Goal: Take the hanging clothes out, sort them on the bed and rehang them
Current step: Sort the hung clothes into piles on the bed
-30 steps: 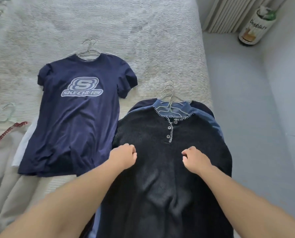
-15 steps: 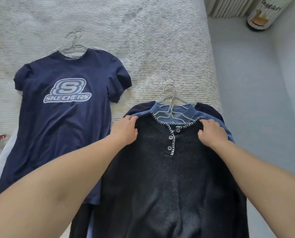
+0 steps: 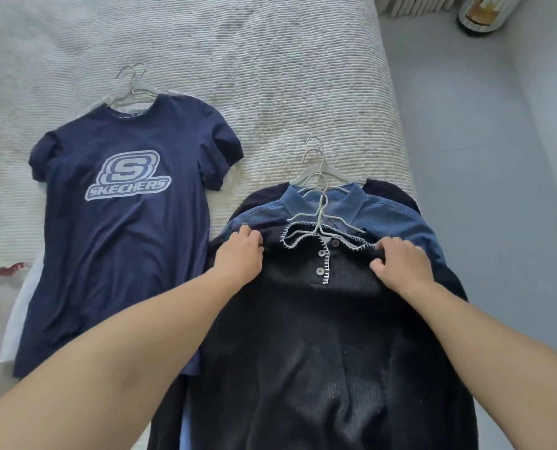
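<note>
Both hands, left hand and right hand, gripping shoulders of dark ribbed knit button-neck top; white wire hanger midway between, hook pointing away.

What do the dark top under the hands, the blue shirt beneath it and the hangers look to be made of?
The dark top looks like ribbed knit, perhaps wool or cotton, with pale whipstitch edging at its collar. The blue shirt looks like denim or chambray: faded, with visible seam stitching. The hangers have thin shiny hooks, probably metal wire; their pale arms may be coated. The left hand and right hand grip the top's shoulders.
</note>
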